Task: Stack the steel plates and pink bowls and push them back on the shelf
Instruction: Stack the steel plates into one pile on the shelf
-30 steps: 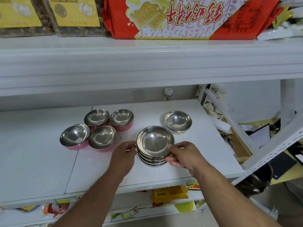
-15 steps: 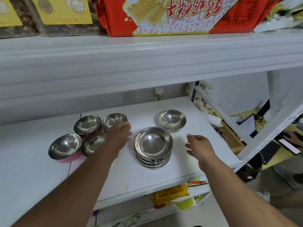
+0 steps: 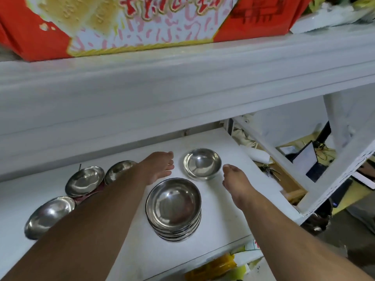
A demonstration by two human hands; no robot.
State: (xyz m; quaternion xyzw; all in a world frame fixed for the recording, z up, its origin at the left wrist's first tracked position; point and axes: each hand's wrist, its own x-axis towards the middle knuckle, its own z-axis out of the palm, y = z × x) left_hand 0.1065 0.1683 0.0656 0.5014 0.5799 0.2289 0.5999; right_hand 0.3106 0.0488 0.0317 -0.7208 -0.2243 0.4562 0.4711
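A stack of several steel plates (image 3: pixel 173 207) stands near the front of the white shelf (image 3: pixel 227 218). Behind it lies a single steel plate (image 3: pixel 202 164). My left hand (image 3: pixel 157 166) hovers just left of that plate, fingers apart and empty. My right hand (image 3: pixel 235 178) is just right of it, also open and empty. Neither hand touches it. Pink bowls with steel insides sit at the left: one (image 3: pixel 84 181) at the back, one (image 3: pixel 119 170) partly hidden by my left forearm, one (image 3: pixel 48 216) near the front. Any further bowl is hidden under my arm.
The upper shelf board (image 3: pixel 182 86) hangs low over the back of the shelf and carries a red biscuit bag (image 3: pixel 142 23). A white diagonal frame strut (image 3: pixel 269 147) bounds the shelf on the right. Yellow packages (image 3: pixel 213 268) lie on the shelf below.
Both hands let go of the plate stack and reached farther back, now flanking the single plate. The view has moved closer and tilted.
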